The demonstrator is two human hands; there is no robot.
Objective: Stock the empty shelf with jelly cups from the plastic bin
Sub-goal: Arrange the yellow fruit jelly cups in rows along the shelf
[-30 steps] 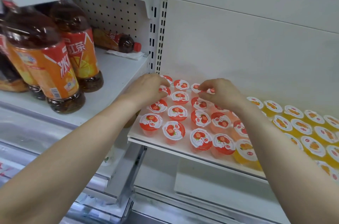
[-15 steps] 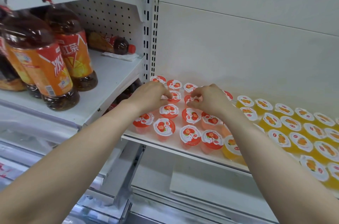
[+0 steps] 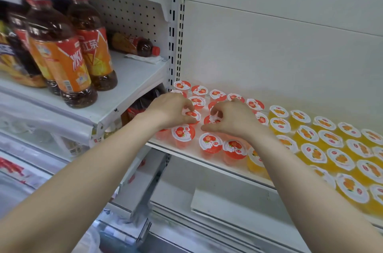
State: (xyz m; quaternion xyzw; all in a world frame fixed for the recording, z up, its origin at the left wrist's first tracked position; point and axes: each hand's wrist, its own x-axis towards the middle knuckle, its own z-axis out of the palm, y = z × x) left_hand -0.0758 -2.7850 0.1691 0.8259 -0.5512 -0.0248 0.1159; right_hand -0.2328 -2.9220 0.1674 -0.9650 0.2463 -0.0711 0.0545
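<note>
Only the head cam to go on here, so one view it is.

My left hand [image 3: 172, 110] is curled down over the left cup [image 3: 192, 115], thumb on the near side of its lid and fingers on the far side, so it's pinching that one. My right hand [image 3: 234, 120] is doing the same to the right cup [image 3: 211, 120] just beside it, thumb and index hooked round the rim. Both cups sit on the shelf [image 3: 193, 154] in the middle of the red cups [image 3: 210, 141], not lifted as far as I can tell. Looks to me like I'm seating or nudging them into line.

Progress-wise, I'd say we're well along. The red cups fill the left end in several rows from the back wall to the front edge, a bit loose and crooked. The yellow cups [image 3: 329, 138] start right next to them and run off the right side of the frame, packed tighter. Can't see how far right they go, so I can't say if that end is full.

The bin isn't in view at all, so no idea how many cups are left in it.

Tea bottles [image 3: 62, 62] stand on the next shelf over to the left, nothing to do with this job.
</note>
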